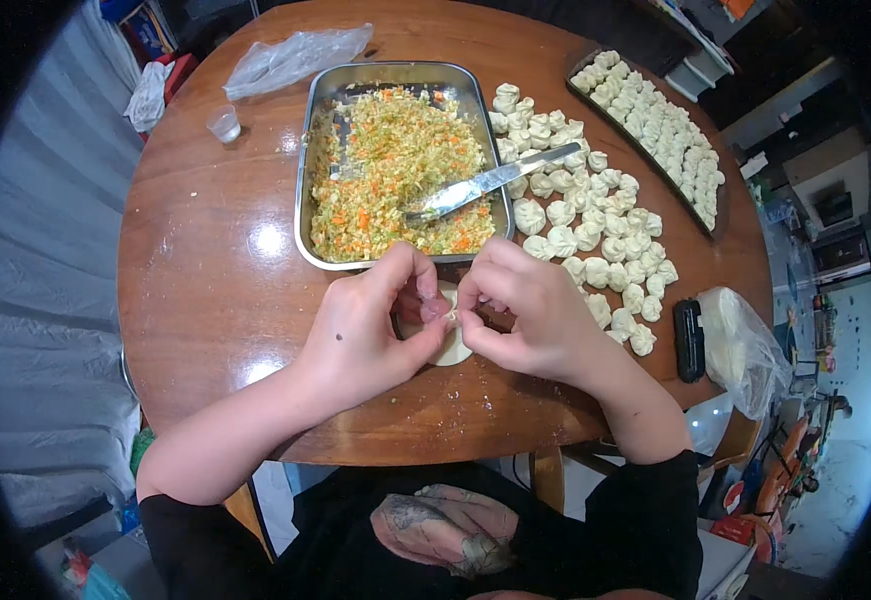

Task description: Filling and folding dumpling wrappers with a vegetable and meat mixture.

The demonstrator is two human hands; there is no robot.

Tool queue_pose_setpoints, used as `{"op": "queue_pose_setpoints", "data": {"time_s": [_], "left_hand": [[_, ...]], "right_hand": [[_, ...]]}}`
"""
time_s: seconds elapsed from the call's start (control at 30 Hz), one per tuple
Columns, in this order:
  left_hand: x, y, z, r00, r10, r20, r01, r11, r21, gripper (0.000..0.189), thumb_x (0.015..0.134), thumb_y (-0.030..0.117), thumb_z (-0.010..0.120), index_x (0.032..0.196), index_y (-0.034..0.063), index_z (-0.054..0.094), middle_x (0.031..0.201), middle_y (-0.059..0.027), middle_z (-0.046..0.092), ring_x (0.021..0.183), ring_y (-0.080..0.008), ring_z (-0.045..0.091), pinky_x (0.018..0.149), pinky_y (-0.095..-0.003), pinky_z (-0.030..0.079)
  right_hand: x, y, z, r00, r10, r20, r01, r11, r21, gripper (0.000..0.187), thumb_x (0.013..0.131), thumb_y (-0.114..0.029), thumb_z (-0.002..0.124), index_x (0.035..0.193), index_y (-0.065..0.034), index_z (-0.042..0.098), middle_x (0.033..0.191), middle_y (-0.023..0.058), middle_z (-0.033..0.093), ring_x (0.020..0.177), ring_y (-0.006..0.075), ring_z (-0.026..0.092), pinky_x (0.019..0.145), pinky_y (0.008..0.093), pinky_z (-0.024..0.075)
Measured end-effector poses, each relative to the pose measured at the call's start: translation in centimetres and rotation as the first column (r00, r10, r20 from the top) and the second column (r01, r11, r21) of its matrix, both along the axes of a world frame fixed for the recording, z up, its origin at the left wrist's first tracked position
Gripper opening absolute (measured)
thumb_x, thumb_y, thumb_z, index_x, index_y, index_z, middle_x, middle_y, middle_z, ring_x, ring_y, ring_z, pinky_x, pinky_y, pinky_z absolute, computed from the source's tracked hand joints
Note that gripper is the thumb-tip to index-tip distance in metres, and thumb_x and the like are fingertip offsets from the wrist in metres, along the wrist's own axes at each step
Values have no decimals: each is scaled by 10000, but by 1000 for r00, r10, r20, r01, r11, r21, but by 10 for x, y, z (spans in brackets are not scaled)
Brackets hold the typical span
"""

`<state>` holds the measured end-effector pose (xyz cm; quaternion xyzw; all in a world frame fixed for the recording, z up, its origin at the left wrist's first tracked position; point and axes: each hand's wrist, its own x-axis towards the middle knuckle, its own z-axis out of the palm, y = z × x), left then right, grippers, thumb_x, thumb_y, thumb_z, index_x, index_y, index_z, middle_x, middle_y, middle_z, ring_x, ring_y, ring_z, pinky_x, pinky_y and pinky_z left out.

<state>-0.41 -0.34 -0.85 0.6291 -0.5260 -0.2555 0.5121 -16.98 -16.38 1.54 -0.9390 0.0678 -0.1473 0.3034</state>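
A round dough wrapper [454, 350] is in front of me at the near side of a metal tray [302, 202]. My left hand [368, 330] pinches its edge between thumb and fingers. Right beside those fingertips, my right hand [529, 311] grips a small fold of the same dough. Fingers cover much of the wrapper, so what is inside it cannot be seen. Chopped vegetable filling [405, 142] with orange bits fills much of the tray. A flat metal spreading blade [473, 187] rests in the filling and leans over the tray's right rim.
Many pleated dumplings [593, 217] lie right of the tray. Beyond them is a dark tray [657, 161] of more dumplings. A plastic bag [735, 345] and a black object [689, 341] sit at the right edge. A small cup [224, 124] and clear plastic [296, 60] are far left.
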Motion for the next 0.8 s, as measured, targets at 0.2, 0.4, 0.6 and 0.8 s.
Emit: {"op": "queue_pose_setpoints", "data": {"time_s": [0.2, 0.4, 0.6, 0.8], "left_hand": [[1, 1, -1, 1000, -1, -30, 2, 1000, 22, 336, 886, 12, 827, 1055, 44, 539, 846, -71, 718, 754, -132, 752, 661, -292, 593], [2, 1, 4, 998, -57, -36, 58, 998, 36, 344, 903, 18, 840, 1065, 57, 540, 917, -28, 737, 870, -67, 732, 708, -241, 581], [2, 2, 4, 999, -24, -39, 25, 999, 46, 308, 916, -1, 813, 1046, 49, 538, 910, -37, 741, 851, -67, 736, 712, -243, 584], [0, 1, 3, 999, -1, -39, 3, 999, 50, 304, 913, -21, 801, 1038, 42, 531, 913, -53, 747, 848, -75, 741, 712, -255, 593]], "right_hand": [[1, 1, 0, 1000, 17, 17, -17, 1000, 17, 145, 850, -121, 786, 918, -84, 663, 926, 85, 594, 763, 298, 676, 636, 415, 533], [0, -2, -4, 997, 38, 63, -39, 999, 11, 141, 856, -121, 797, 930, -87, 681, 946, 74, 613, 772, 273, 688, 636, 400, 535], [-2, -6, 4, 999, -11, 30, 6, 989, 149, 115, 874, -124, 788, 946, -88, 707, 942, 71, 635, 739, 252, 686, 639, 382, 540], [-7, -9, 7, 999, -11, -42, 13, 998, 60, 95, 884, -131, 777, 953, -101, 720, 914, 68, 642, 744, 252, 697, 660, 389, 551]]}}
